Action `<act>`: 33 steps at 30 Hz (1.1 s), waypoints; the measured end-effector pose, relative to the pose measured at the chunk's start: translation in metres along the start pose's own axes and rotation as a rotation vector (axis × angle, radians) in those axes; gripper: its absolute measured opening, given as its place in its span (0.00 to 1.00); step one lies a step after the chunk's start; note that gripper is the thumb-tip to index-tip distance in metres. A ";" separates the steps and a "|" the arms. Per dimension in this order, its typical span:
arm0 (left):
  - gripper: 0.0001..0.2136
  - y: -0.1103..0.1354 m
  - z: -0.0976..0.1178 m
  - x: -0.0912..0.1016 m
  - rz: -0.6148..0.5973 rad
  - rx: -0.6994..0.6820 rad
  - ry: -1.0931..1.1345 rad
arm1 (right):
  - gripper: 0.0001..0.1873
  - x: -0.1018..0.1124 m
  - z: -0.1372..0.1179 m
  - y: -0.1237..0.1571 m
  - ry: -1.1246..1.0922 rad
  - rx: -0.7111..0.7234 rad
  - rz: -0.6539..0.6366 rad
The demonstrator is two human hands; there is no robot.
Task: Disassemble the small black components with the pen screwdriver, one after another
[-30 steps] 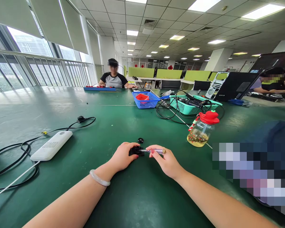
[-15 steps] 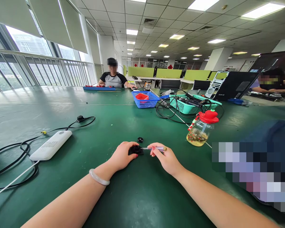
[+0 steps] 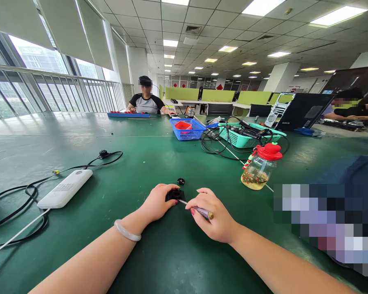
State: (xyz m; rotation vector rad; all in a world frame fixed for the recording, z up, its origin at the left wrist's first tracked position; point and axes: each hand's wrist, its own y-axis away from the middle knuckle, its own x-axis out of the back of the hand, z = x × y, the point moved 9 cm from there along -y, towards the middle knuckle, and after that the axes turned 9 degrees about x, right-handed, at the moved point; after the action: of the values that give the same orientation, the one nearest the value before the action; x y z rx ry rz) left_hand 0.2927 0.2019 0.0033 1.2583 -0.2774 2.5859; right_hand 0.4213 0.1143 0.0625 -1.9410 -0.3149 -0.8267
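Note:
On the green table, my left hand (image 3: 157, 203) pinches a small black block-like part (image 3: 179, 195) between thumb and fingers, holding it down. A screwdriver (image 3: 204, 212) is in my right hand (image 3: 214, 214), its clear purplish handle slanting down toward me. The metal tip meets the near right side of the black part; the exact contact spot is too small to make out. Just beyond the part lies a small round black piece (image 3: 180, 181), touched by neither hand.
A lidded glass bottle (image 3: 255, 173) stands right. Farther back are a blue basket (image 3: 188, 134) and a teal basket (image 3: 243, 141) with tangled cables. At left lie a white power adapter (image 3: 66, 190) and black cords. A person (image 3: 146, 104) sits across the table.
My right hand has turned and come slightly nearer me, so the screwdriver, level before, now slants, its tip on the part's near side. The left hand stays on the black part.

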 end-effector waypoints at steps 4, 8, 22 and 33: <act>0.20 0.000 0.001 -0.001 -0.001 -0.007 -0.021 | 0.08 -0.015 0.004 0.002 -0.024 -0.047 -0.120; 0.20 0.000 0.004 0.000 -0.006 -0.012 -0.031 | 0.08 -0.012 0.008 0.002 -0.058 -0.062 -0.085; 0.18 0.005 0.010 0.004 0.051 -0.072 -0.048 | 0.08 -0.002 0.024 0.003 -0.033 -0.203 0.026; 0.23 0.006 -0.007 0.034 0.325 0.182 -0.128 | 0.16 0.012 0.026 0.005 0.103 -0.195 0.115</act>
State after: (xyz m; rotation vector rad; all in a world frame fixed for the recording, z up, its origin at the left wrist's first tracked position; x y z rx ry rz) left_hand 0.2653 0.2028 0.0256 1.5616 -0.2987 2.8596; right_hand 0.4437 0.1321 0.0590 -2.0661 -0.0617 -0.9054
